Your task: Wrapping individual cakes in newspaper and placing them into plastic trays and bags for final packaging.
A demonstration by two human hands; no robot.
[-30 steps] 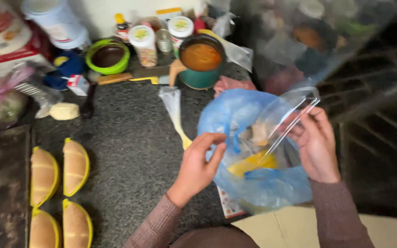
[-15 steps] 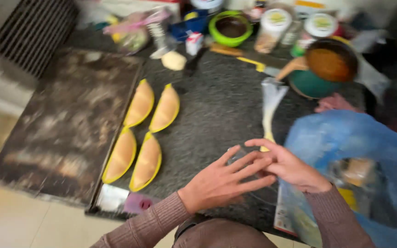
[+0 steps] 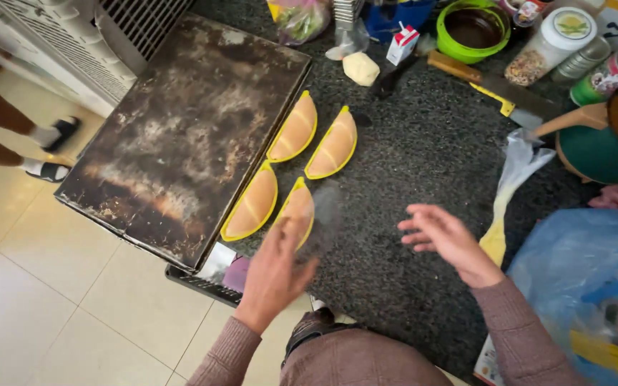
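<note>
Four yellow half-moon moulds filled with pale dough lie on the dark speckled counter (image 3: 423,164): two farther ones (image 3: 296,129) (image 3: 334,145) and two nearer ones (image 3: 253,204) (image 3: 302,200). My left hand (image 3: 277,268) hovers over the nearest mould, blurred, pinching a thin clear plastic bag (image 3: 323,214). Spread open with nothing in it, my right hand (image 3: 445,239) floats above the counter beside a piping bag (image 3: 513,182) with yellow batter at its tip.
A worn dark baking tray (image 3: 180,136) lies left of the moulds. A blue plastic bag (image 3: 581,279) sits at the right. A green pot (image 3: 595,150) of orange sauce, a knife (image 3: 498,96), a green bowl (image 3: 473,28), jars and a dough ball (image 3: 360,68) line the back. Another person's feet (image 3: 51,170) stand left.
The view has swung left from the blue bag to the moulds. My hands have come apart; the left one has moved left over the nearest mould with the clear plastic.
</note>
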